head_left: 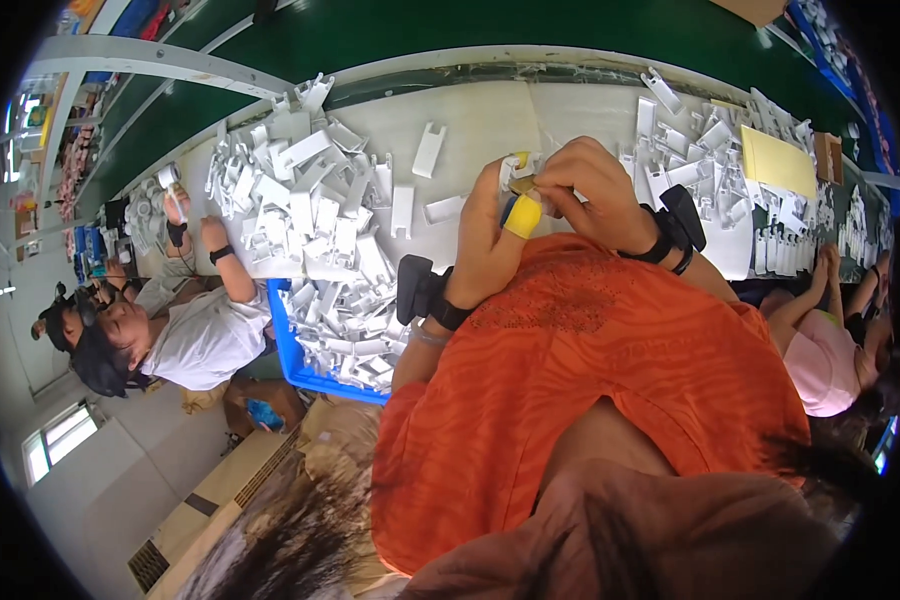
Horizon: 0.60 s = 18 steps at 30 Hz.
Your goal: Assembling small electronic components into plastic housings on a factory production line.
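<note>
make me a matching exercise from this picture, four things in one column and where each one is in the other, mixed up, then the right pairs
Things
1. blue plastic crate
2. pale yellow flat sheet
3. bright yellow wrap
4. boxy black wrist devices

Places
a. on the left hand
b. one at each wrist
c. left of the person, heaped with white channel-shaped parts
d. over the pile at the right

Pairs: 1-c, 2-d, 3-a, 4-b

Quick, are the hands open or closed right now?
Left hand: closed on a little brownish thing.
Right hand: closed, fingers pinched beside it; can't tell if holding anything.
</note>
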Motion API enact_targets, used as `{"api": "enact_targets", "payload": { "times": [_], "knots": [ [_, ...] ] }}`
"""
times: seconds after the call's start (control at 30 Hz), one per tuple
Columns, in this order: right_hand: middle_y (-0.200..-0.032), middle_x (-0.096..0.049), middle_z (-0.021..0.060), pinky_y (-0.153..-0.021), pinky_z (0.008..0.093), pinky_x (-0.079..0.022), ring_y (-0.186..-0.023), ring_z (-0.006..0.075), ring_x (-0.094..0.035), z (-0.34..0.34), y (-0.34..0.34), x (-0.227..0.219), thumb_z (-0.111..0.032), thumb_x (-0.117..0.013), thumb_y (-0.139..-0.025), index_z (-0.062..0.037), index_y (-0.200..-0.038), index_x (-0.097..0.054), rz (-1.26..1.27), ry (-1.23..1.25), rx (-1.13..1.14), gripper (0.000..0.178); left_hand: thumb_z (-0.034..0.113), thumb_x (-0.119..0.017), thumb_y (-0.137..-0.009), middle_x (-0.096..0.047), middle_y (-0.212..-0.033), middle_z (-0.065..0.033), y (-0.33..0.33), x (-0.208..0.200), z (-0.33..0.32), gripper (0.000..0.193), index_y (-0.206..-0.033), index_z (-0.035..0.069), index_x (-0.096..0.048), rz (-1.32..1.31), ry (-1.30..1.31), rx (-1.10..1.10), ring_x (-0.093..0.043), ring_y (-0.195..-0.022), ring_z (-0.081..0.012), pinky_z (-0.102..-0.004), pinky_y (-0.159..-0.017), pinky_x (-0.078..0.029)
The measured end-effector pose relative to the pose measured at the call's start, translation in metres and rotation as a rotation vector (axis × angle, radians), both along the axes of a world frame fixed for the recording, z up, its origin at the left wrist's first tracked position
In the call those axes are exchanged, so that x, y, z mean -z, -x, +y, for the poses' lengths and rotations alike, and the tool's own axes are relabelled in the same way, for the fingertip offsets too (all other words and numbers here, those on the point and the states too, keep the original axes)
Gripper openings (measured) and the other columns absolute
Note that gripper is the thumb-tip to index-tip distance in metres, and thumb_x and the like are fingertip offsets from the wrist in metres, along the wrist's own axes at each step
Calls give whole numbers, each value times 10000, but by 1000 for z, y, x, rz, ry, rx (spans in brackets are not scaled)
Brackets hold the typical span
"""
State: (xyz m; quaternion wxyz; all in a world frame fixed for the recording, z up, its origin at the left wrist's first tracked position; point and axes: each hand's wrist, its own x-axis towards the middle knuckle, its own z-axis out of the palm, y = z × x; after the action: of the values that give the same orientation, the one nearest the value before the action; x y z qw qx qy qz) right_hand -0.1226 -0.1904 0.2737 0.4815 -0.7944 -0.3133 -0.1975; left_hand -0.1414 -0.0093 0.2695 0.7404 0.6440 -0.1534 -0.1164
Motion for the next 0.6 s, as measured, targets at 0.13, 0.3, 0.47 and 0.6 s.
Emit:
{"api": "enact_targets", "payload": {
  "times": [0.13, 0.3, 0.47, 0.6],
  "knots": [
    [-833, -609, 69, -671, 349, -447, -758, 263, -575, 1, -1, -2, 14, -716, -730, -59, -899, -642, -23, 4, -3, 199, 178, -492, -992, -564, -968, -49, 1, -4, -1, 390, -1322, -17, -419, 37, -24, -27, -525, -819, -85, -226, -640, -464],
    [-857, -609, 71, -666, 349, -441, -747, 263, -559, 1, -3, -2, -1, -732, -723, -64, -917, -640, -64, 15, -21, 224, 169, -483, -1000, -562, -975, -51, 3, 4, 2, 401, -1345, -16, -396, 23, -30, -37, -523, -811, -92, -230, -645, -463],
    [-867, -610, 71, -665, 348, -440, -747, 264, -554, 0, 0, -2, -10, -743, -714, -65, -921, -640, -88, 26, -23, 238, 109, -549, -952, -584, -1095, -98, 7, 3, 4, 442, -1346, -22, -397, 78, -33, -49, -574, -952, -135, -265, -835, -470],
    [-866, -610, 71, -660, 350, -442, -743, 263, -554, 0, 1, -2, -16, -750, -706, -64, -920, -641, -85, 39, -14, 244, 110, -558, -948, -585, -1089, -104, 6, 3, 4, 449, -1347, -20, -398, 98, 9, -48, -579, -936, -135, -265, -834, -468]
  ]
}}
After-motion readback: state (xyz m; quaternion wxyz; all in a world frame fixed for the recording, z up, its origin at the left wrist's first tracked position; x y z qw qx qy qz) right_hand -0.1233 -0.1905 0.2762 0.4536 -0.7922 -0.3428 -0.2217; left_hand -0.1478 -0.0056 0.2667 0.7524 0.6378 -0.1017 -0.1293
